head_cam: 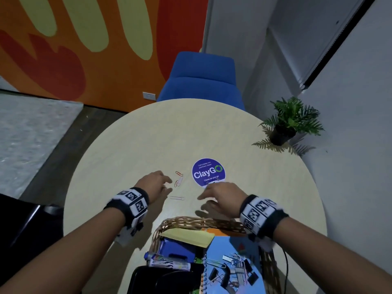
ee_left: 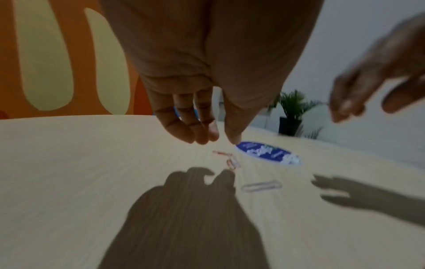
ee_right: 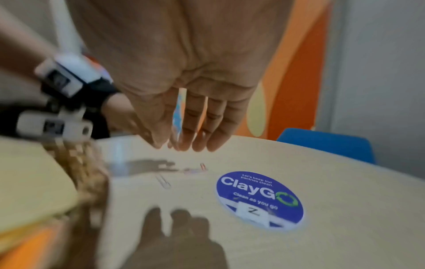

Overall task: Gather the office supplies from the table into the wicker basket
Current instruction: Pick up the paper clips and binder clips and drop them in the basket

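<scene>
A few small paper clips (head_cam: 178,179) (ee_left: 227,160) (ee_right: 197,169), red and pale, lie in a cluster on the round table (head_cam: 254,187). A longer silver paper clip (head_cam: 177,198) (ee_left: 261,187) (ee_right: 163,181) lies nearer me. My left hand (head_cam: 167,184) (ee_left: 207,136) hovers just left of the cluster, fingers relaxed, holding nothing. My right hand (head_cam: 206,195) (ee_right: 184,145) hovers right of the silver clip, fingers straight and empty. The wicker basket (head_cam: 203,222) (ee_right: 80,163) sits at the near edge with a notebook, binder clips, markers and sticky notes inside.
A round blue ClayGo sticker (head_cam: 208,172) (ee_left: 269,153) (ee_right: 260,198) lies flat on the table beside the clips. A potted plant (head_cam: 286,124) stands at the table's right edge. A blue chair (head_cam: 203,79) is behind the table.
</scene>
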